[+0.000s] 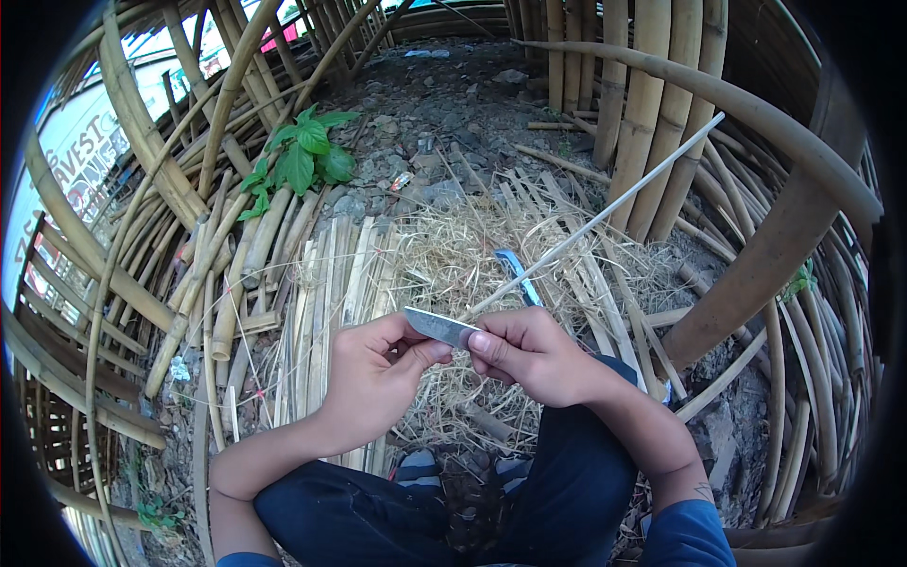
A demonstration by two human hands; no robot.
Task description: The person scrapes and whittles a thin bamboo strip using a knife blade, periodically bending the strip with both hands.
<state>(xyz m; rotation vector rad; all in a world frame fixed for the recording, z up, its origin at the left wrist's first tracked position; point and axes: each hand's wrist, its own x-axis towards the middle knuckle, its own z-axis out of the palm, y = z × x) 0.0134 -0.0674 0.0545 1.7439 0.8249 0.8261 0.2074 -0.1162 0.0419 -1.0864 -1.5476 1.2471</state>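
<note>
Head view: a metal blade is pinched between the curled right hand and the nearly closed left hand, above pale shavings; whether the stick slanting far right is gripped cannot be told. Fingertips are best kept off the edge.

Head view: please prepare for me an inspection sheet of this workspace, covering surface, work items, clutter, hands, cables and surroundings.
Surface: stony ground, partly covered by split bamboo strips.
Job's things: metal blade, slanting down rightward; long pale stick, its lower end near the blade, contact unclear.
Clutter: loose shavings with a blue object lying among them.
Left hand: thumb and finger at the blade, exact grip unclear.
Right hand: closed on the blade's right end.
Cables: nothing seen.
Surroundings: upright bamboo poles, leafy green plant.
</note>
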